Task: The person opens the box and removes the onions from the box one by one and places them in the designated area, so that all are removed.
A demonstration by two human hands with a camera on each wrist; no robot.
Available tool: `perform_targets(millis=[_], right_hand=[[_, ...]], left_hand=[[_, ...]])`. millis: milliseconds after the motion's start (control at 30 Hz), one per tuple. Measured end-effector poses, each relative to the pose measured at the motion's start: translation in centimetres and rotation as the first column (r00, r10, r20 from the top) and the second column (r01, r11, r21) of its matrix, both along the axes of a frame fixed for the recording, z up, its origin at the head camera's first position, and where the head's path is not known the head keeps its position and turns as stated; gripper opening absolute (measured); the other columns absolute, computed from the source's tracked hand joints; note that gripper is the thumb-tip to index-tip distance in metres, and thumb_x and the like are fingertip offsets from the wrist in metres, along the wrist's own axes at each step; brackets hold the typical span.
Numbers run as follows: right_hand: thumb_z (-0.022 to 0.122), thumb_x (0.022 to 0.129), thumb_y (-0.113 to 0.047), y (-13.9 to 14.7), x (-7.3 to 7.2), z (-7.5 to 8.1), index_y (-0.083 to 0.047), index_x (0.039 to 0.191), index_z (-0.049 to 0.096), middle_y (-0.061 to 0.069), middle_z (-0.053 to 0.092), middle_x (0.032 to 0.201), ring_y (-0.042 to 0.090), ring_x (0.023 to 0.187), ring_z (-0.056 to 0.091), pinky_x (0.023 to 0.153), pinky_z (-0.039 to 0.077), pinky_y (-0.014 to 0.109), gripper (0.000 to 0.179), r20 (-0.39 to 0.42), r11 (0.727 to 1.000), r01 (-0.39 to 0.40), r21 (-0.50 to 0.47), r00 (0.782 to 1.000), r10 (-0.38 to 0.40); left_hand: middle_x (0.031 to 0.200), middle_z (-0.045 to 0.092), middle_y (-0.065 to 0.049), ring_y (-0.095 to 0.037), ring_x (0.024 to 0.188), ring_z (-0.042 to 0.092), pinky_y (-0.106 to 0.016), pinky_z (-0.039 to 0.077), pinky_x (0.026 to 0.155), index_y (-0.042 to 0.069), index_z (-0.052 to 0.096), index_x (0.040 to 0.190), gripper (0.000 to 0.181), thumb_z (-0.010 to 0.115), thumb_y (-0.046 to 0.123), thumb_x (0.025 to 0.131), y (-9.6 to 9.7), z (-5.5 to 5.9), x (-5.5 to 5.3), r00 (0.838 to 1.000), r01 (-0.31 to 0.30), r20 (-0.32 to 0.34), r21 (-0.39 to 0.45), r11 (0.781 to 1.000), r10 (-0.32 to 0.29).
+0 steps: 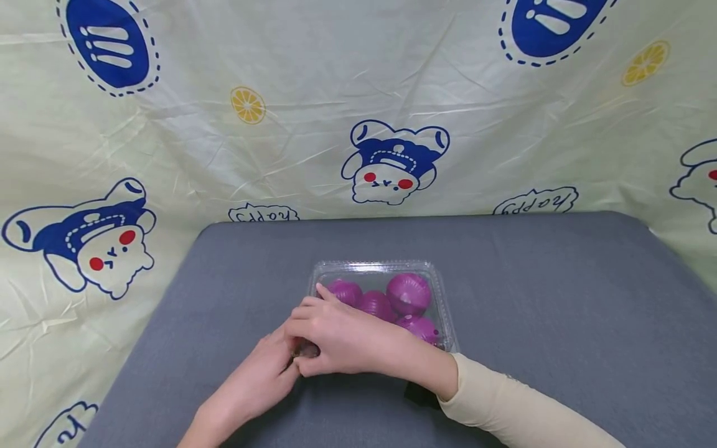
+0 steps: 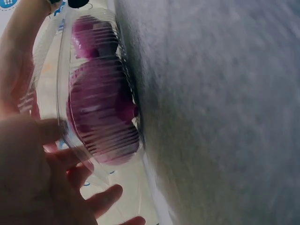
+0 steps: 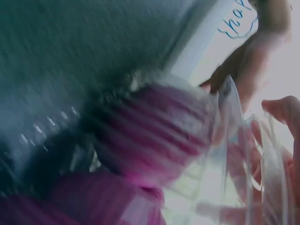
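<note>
Over the grey table (image 1: pixel 560 298), free passage is offered beyond the clear plastic container (image 1: pixel 374 267) and at its right, while its near left corner is obstructed by the left hand (image 1: pixel 260 376) and the right hand (image 1: pixel 342 336), and its near side by the right forearm (image 1: pixel 428 364).

There are one left hand (image 1: pixel 254 376), one right hand (image 1: pixel 344 333), one clear container (image 1: pixel 372 266), at least four round purple objects (image 1: pixel 409 294), one grey tabletop (image 1: pixel 549 298) and one printed backdrop (image 1: pixel 313 56).
</note>
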State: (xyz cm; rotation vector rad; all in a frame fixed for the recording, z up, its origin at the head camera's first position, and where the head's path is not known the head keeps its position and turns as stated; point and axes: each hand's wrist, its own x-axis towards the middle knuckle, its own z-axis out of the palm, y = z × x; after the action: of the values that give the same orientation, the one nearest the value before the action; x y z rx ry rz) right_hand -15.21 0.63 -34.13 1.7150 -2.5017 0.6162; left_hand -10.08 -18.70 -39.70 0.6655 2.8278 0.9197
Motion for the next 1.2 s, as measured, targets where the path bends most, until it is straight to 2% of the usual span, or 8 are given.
perform_targets(millis=[133,300,433,567,767,933,1100,1200], right_hand=[[0.070,0.086,-0.030,0.5,0.7,-0.3,-0.020,0.107,0.068,-0.008,0.065,0.110,0.011,0.112,0.052,0.115,0.024,0.049,0.023,-0.112,0.999,0.044,-0.025,0.993,-0.046],[0.075,0.083,-0.040,2.3,1.3,-0.2,-0.022,0.129,0.061,-0.004,0.056,0.134,0.016,0.129,0.042,0.116,0.021,0.047,0.052,-0.144,0.994,0.110,-0.014,0.983,-0.111],[0.078,0.080,-0.046,4.0,1.8,-0.4,-0.024,0.140,0.054,-0.003,0.046,0.147,0.019,0.139,0.033,0.116,0.020,0.049,0.068,-0.162,0.984,0.175,0.025,0.972,-0.169],[0.078,0.079,-0.048,5.9,2.3,-1.0,-0.026,0.143,0.051,-0.002,0.042,0.151,0.020,0.141,0.031,0.115,0.021,0.051,0.073,-0.181,0.968,0.248,0.027,0.954,-0.239],[0.080,0.074,-0.053,8.9,3.4,-1.8,-0.027,0.150,0.042,-0.001,0.037,0.155,0.023,0.143,0.027,0.113,0.025,0.055,0.089,-0.216,0.916,0.399,0.031,0.898,-0.384],[0.079,0.073,-0.055,11.1,4.3,-2.6,-0.025,0.147,0.048,0.001,0.035,0.156,0.026,0.143,0.028,0.110,0.028,0.057,0.086,-0.235,0.871,0.491,-0.009,0.846,-0.480],[0.076,0.076,-0.056,13.1,4.7,-3.7,-0.023,0.144,0.051,0.004,0.031,0.157,0.032,0.143,0.025,0.109,0.027,0.061,0.079,-0.160,0.816,0.577,-0.034,0.802,-0.575],[0.075,0.077,-0.056,13.9,4.7,-4.1,-0.024,0.145,0.049,0.004,0.028,0.159,0.037,0.144,0.023,0.104,0.032,0.064,0.079,-0.093,0.785,0.619,-0.025,0.780,-0.618]], left_hand=[[0.150,0.042,0.003,-0.018,0.138,0.037,-0.055,0.032,0.107,0.017,0.042,0.149,0.045,0.041,0.033,0.107,0.1,-0.1,0.0,1.000,0.001,0.002,-0.001,1.000,-0.001],[0.153,0.038,0.001,-0.018,0.140,0.035,-0.052,0.033,0.108,0.017,0.053,0.138,0.037,0.049,0.031,0.105,0.1,-0.1,-0.2,1.000,0.011,-0.015,0.005,1.000,-0.011],[0.162,0.017,0.004,-0.016,0.146,0.019,-0.051,0.026,0.113,0.021,0.035,0.154,0.053,0.050,0.032,0.104,0.1,0.0,-0.4,0.999,0.009,0.035,0.004,1.000,-0.009],[0.162,0.006,0.012,-0.012,0.147,0.013,-0.048,0.023,0.114,0.022,0.020,0.157,0.063,0.050,0.036,0.103,0.2,0.0,-0.5,0.999,-0.004,0.054,0.000,1.000,0.004],[0.161,0.004,0.016,-0.014,0.147,0.012,-0.049,0.024,0.114,0.021,0.022,0.157,0.064,0.048,0.042,0.103,0.4,0.0,-0.4,0.998,-0.027,0.052,-0.023,0.999,0.028],[0.161,0.004,0.016,-0.018,0.149,0.006,-0.061,0.019,0.112,0.022,0.022,0.157,0.061,0.046,0.041,0.104,0.5,0.1,-0.2,0.999,-0.042,0.031,-0.066,0.997,0.044],[0.161,0.004,0.014,-0.016,0.149,0.003,-0.059,0.012,0.115,0.018,0.023,0.157,0.060,0.046,0.034,0.105,0.8,0.2,-0.2,0.999,-0.034,0.032,-0.093,0.995,0.037],[0.162,0.005,0.012,-0.018,0.149,0.005,-0.058,0.012,0.115,0.016,0.023,0.157,0.060,0.046,0.034,0.105,0.9,0.3,-0.2,0.999,-0.028,0.022,-0.113,0.993,0.030]])
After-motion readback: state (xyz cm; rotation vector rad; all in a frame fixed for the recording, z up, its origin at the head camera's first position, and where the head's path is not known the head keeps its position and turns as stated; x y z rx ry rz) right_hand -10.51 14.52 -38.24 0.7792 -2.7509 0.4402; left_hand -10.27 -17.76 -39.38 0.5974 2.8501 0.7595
